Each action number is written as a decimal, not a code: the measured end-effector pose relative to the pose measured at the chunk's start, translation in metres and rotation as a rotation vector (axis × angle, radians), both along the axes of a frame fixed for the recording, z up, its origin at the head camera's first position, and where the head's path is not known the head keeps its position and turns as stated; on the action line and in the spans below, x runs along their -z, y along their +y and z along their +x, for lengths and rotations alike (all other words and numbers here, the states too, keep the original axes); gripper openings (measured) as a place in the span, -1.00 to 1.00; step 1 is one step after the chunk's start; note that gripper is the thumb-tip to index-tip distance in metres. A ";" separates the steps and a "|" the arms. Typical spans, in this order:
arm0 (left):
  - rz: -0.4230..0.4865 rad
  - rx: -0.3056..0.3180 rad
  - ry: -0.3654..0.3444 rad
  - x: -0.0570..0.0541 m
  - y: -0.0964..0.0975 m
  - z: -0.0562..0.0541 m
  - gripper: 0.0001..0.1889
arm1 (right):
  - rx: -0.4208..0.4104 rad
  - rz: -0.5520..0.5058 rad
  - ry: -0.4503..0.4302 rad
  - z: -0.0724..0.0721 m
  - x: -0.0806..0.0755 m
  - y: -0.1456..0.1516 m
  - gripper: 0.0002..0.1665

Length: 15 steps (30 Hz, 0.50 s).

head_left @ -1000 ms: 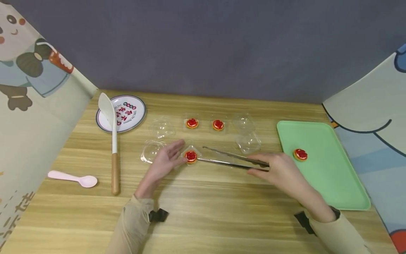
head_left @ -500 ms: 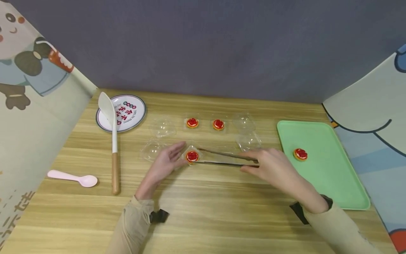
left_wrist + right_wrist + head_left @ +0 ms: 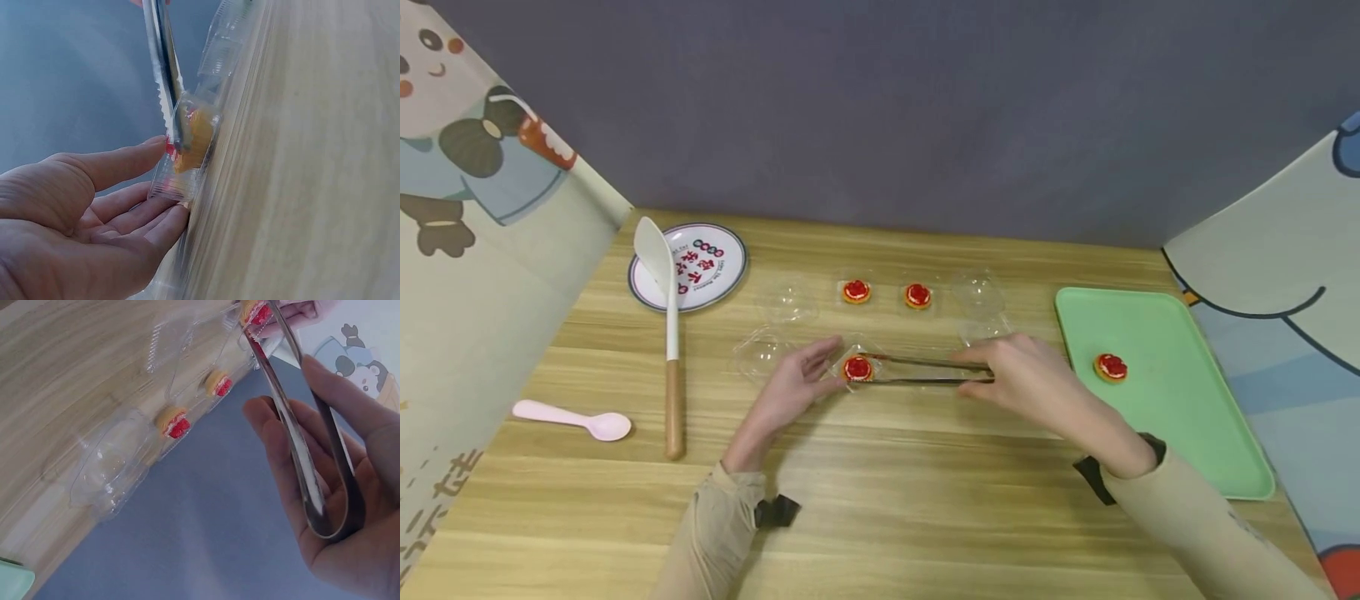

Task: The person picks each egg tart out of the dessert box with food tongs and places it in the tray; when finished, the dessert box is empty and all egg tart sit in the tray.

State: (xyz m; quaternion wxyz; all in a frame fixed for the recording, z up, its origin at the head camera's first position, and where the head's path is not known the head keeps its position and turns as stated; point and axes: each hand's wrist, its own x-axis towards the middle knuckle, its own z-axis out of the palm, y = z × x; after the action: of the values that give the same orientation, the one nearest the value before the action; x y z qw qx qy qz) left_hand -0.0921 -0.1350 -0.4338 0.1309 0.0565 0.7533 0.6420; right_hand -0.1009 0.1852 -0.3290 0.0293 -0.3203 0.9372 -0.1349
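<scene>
My right hand [image 3: 1026, 375] grips metal tongs [image 3: 917, 382], whose tips stand on either side of a small red-topped tart [image 3: 857, 368]. This tart sits in a clear plastic container [image 3: 169, 190] at the middle of the table. My left hand [image 3: 792, 382] holds the container's left side between thumb and fingers; the left wrist view shows the thumb close to the red topping. From the right wrist view, the tongs [image 3: 294, 444] run from my palm up to the tart at the top edge. Whether both tips touch the tart is hard to tell.
Two more tarts [image 3: 856, 292] sit in clear containers behind. Clear lids [image 3: 763, 354] lie left, another clear container [image 3: 977, 292] right. A green tray [image 3: 1180, 400] with one tart stands right. Left are a plate [image 3: 722, 267], a white spatula-like utensil [image 3: 673, 400] and a pink spoon [image 3: 607, 427].
My right hand has moved left with the tongs. Their tips, earlier at the right of the front tart, now stand around it. My left hand has barely moved.
</scene>
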 end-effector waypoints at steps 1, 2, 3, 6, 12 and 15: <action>-0.001 0.000 -0.001 0.000 0.000 0.000 -0.25 | 0.002 0.003 -0.009 0.000 0.000 -0.001 -0.55; -0.002 0.000 -0.004 0.000 0.000 0.000 -0.25 | 0.003 0.008 -0.012 -0.001 0.000 -0.001 -0.56; -0.006 0.000 -0.003 0.000 0.000 0.000 -0.26 | 0.005 0.010 -0.021 -0.001 0.000 -0.001 -0.56; -0.016 -0.007 -0.008 0.000 0.001 0.000 -0.27 | 0.009 0.027 -0.022 -0.001 -0.001 -0.002 -0.57; -0.020 -0.020 -0.012 -0.001 0.001 0.001 -0.28 | 0.013 0.036 -0.035 -0.002 -0.002 -0.002 -0.56; -0.011 -0.022 -0.013 -0.001 0.001 0.001 -0.27 | 0.008 0.029 -0.053 -0.002 -0.004 -0.001 -0.56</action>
State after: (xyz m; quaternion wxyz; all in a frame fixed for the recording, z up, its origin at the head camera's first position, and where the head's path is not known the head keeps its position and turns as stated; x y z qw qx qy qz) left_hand -0.0914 -0.1337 -0.4328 0.1289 0.0432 0.7564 0.6398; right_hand -0.1032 0.1839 -0.3255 0.0584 -0.3123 0.9392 -0.1300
